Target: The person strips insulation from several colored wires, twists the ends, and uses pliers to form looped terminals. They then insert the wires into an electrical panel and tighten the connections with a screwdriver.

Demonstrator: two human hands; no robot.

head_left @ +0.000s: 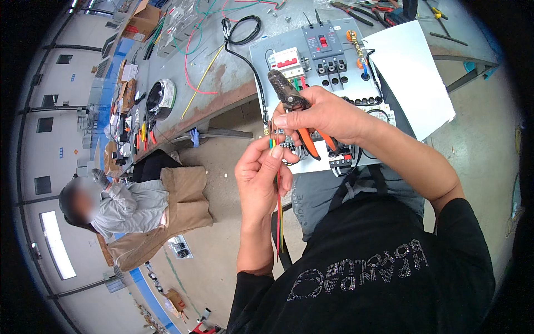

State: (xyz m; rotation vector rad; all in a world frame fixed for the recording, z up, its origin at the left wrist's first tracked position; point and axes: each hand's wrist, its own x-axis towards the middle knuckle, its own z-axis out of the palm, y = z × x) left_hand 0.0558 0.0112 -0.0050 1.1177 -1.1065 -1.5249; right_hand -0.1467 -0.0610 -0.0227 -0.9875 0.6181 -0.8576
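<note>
Between the fingers of my left hand (258,173) is a small bundle of red, yellow and green wires (279,217), with their tails hanging down. Bare copper strands (271,129) stick up at the top of the bundle. My right hand (334,116) holds wire strippers (286,90) with orange handles, jaws pointing up and away; its thumb and fingertips pinch at the copper ends. Beneath both hands lies a pale mounting plate (261,54). It carries a white breaker with red levers (287,61), a larger grey breaker (322,43) and a terminal block (340,161).
A grey workbench (222,83) runs along the far side, with a black cable (245,33), loose coloured wires and a cable roll (161,99). Pliers (353,12) lie at the back. A white sheet (414,78) is right of the plate. Another person (133,203) sits at left.
</note>
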